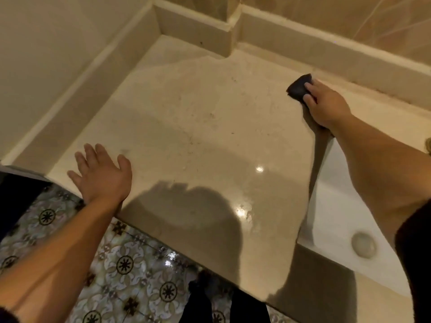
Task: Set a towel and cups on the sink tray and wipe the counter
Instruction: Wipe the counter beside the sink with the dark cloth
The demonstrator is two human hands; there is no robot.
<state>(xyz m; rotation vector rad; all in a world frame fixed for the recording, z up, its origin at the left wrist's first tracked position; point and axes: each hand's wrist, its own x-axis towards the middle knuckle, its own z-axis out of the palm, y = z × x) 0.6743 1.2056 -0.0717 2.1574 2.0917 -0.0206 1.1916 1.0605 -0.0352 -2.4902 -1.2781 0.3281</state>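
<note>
Head view: right hand (326, 106) pressing small dark cloth (299, 87) onto glossy beige stone counter (198, 127); left hand (102, 174) splayed flat, empty. Best wiped in overlapping strokes toward white sink (335, 206).

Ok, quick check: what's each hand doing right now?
Left hand: open, flat on the counter, holding nothing.
Right hand: closed on the dark cloth, pressing it to the counter near the back ledge.
</note>
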